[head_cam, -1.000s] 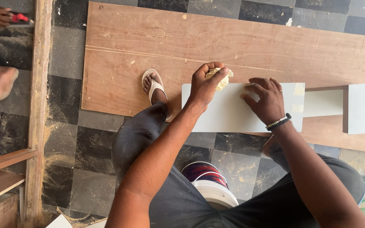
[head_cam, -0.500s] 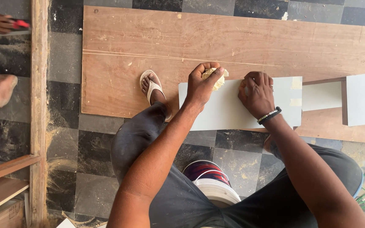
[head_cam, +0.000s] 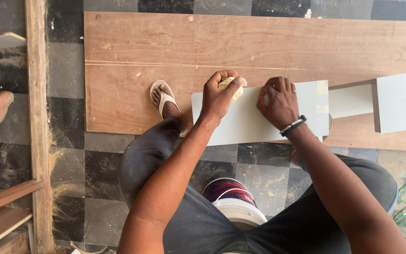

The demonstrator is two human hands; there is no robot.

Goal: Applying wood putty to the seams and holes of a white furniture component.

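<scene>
Item, from my remote view: left hand (head_cam: 219, 96) clenched on a yellowish wad (head_cam: 231, 87), pressed to the top edge of a white panel (head_cam: 250, 124) lying on a brown plywood sheet (head_cam: 212, 42). Right hand (head_cam: 278, 101) beside it, fingers curled, bracing the panel. I'd judge firm, even strokes with steady bracing best.

Above my hands the brown board (head_cam: 240, 42) lies bare and open; my sandalled foot (head_cam: 164, 101) blocks the left, a white box (head_cam: 402, 101) the right.
</scene>
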